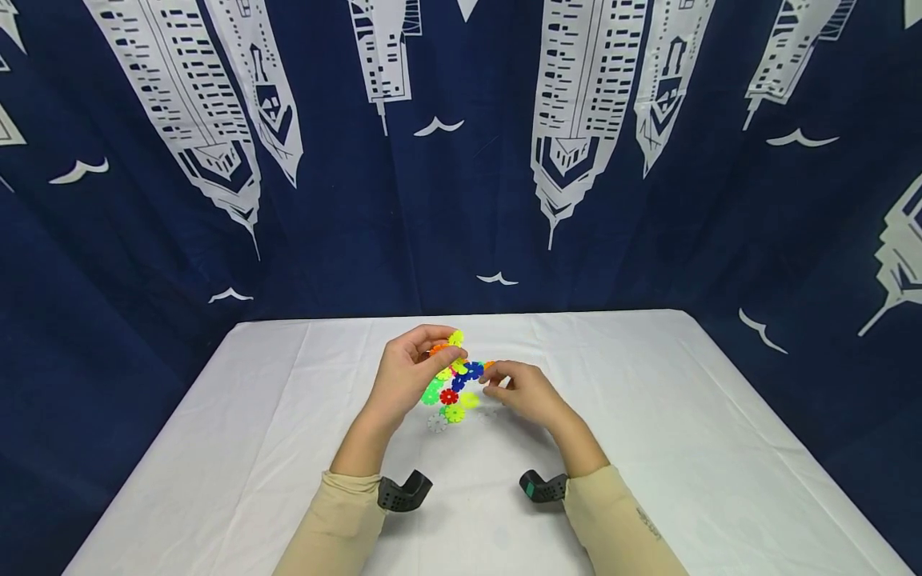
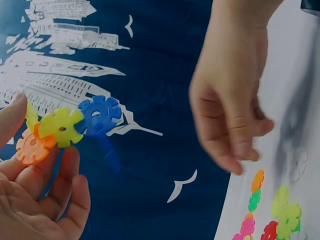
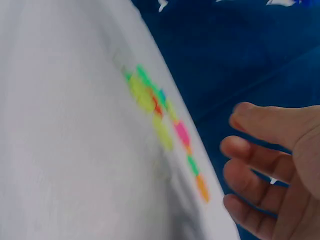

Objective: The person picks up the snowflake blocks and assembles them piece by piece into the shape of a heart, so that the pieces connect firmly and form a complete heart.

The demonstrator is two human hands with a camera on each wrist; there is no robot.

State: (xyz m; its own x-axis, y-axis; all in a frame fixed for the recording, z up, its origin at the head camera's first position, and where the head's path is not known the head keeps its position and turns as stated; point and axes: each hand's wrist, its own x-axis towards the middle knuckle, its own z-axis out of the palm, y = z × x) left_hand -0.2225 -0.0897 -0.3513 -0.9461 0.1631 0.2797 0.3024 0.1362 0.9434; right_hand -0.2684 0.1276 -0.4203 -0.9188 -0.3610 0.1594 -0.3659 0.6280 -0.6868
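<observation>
My left hand [image 1: 406, 374] pinches a small cluster of joined plastic snowflake discs, raised above the table. In the left wrist view an orange disc [image 2: 34, 148] and a yellow disc [image 2: 61, 127] sit by the thumb and fingers. A blue disc [image 2: 100, 116] sticks out at the free end, with another blue disc [image 2: 113, 159] hanging blurred under it. My right hand [image 1: 529, 392] hovers just right of the blue discs, fingers loosely bent. The right wrist view shows nothing between its thumb and fingers [image 3: 242, 175].
Loose discs lie on the white table [image 1: 302, 464] beneath the hands: a red disc [image 1: 449, 397], a yellow-green disc [image 1: 454, 414], a clear disc [image 1: 437, 422], plus pink, green and orange ones. Behind the table hangs a navy curtain [image 1: 446, 224] with white buildings.
</observation>
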